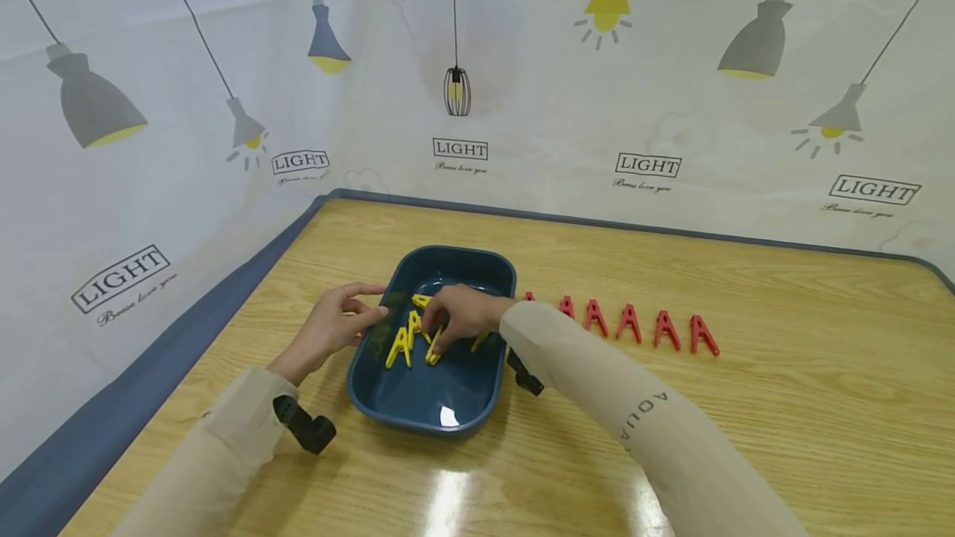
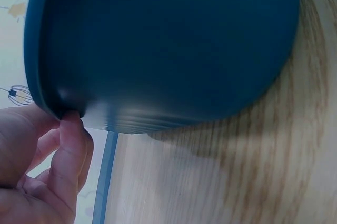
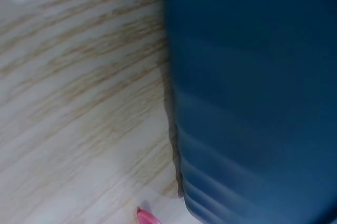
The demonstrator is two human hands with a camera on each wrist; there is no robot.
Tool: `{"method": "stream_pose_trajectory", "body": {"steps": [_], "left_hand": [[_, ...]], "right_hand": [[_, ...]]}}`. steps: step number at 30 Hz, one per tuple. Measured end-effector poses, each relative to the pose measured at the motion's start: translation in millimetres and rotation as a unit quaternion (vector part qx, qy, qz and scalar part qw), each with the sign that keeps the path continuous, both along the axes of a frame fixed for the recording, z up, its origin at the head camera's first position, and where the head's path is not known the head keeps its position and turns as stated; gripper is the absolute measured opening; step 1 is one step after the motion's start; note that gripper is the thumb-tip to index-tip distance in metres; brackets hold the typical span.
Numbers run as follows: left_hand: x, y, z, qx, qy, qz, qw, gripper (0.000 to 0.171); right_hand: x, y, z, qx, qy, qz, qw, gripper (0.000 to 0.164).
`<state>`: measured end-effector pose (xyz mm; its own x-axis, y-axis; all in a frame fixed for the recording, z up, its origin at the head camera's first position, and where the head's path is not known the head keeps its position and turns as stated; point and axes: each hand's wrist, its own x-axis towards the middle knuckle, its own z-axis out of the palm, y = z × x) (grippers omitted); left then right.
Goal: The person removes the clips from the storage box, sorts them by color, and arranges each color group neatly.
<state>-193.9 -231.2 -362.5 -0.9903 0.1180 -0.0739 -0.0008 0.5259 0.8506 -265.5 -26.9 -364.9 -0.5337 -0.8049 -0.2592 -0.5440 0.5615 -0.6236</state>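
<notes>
A dark blue plastic tub (image 1: pixel 425 400) stands on the table, with several yellow plastic clips inside. My left hand (image 1: pixel 336 326) pinches the tub's left rim between thumb and fingers; in the left wrist view the fingers (image 2: pixel 73 155) bend under that rim. Reaching over the right rim, my right hand (image 1: pixel 466 313) pinches a yellow clip (image 1: pixel 433 355) near the tub's floor. Just left of it lie another yellow clip (image 1: pixel 399 346) and one behind that (image 1: pixel 414 323). The right wrist view shows the tub's outer wall (image 3: pixel 253 103) but not the hand.
To the right of the tub, several red clips (image 1: pixel 628 323) stretch in a row, the nearest ones partly behind my right forearm. The wooden table (image 1: pixel 746 429) ends at a wall covering (image 1: pixel 537 106) printed with lamps.
</notes>
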Motion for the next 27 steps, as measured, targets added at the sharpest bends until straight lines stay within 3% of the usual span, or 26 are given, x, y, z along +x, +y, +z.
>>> {"method": "stream_pose_trajectory", "body": {"steps": [9,27], "left_hand": [[0.2,0.8,0.3,-0.002,0.001,0.003,1.0000,0.043],[0.0,0.5,-0.3,-0.006,-0.005,0.007,0.9999,0.044]], "right_hand": [[0.0,0.4,-0.5,-0.004,-0.037,-0.007,0.999,0.014],[4.5,-0.4,1.1,0.030,-0.072,0.051,0.996,0.011]]}}
